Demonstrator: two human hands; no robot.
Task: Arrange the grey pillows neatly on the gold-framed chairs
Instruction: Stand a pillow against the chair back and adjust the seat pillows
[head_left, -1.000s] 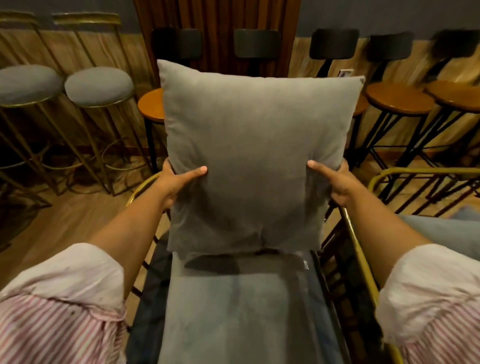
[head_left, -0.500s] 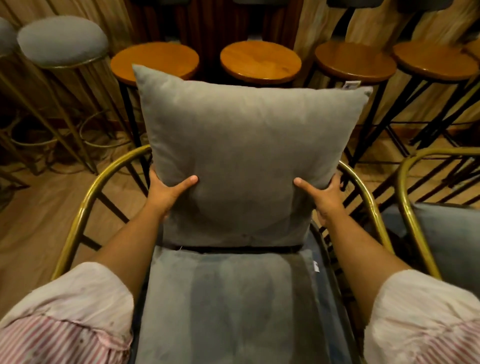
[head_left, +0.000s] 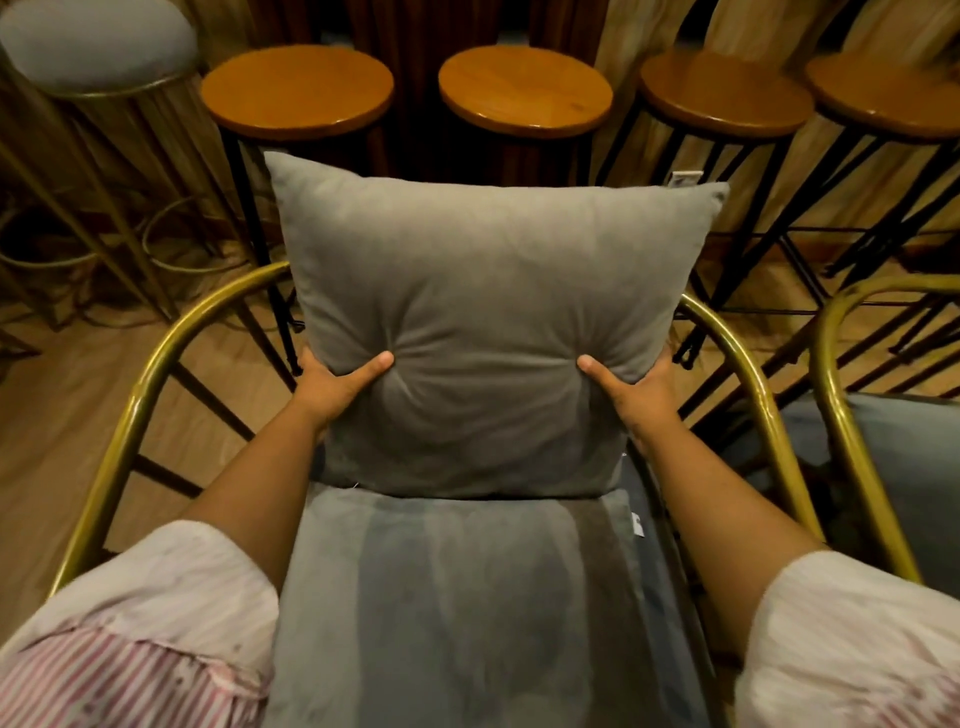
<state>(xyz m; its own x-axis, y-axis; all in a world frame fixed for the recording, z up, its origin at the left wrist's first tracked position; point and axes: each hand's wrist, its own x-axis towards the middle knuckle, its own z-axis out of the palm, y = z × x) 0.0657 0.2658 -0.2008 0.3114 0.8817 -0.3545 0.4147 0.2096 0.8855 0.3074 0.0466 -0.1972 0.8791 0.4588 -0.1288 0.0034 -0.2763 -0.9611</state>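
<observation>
Gold-framed chair (head_left: 156, 374) bearing grey cushions

A flat seat pillow (head_left: 457, 613) lies on it; an upright grey pillow (head_left: 488, 291) stands at its back edge.

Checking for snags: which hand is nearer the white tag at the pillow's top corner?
Right. The right hand grips the pillow's edge below the white tag; the left hand grips the opposite edge.

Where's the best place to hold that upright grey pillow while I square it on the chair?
Take the upright grey pillow by its two lower side edges, coming in from each side, as the left hand and right hand do now. It stands on its bottom edge on the seat cushion, so low side grips probably steady it best.
</observation>
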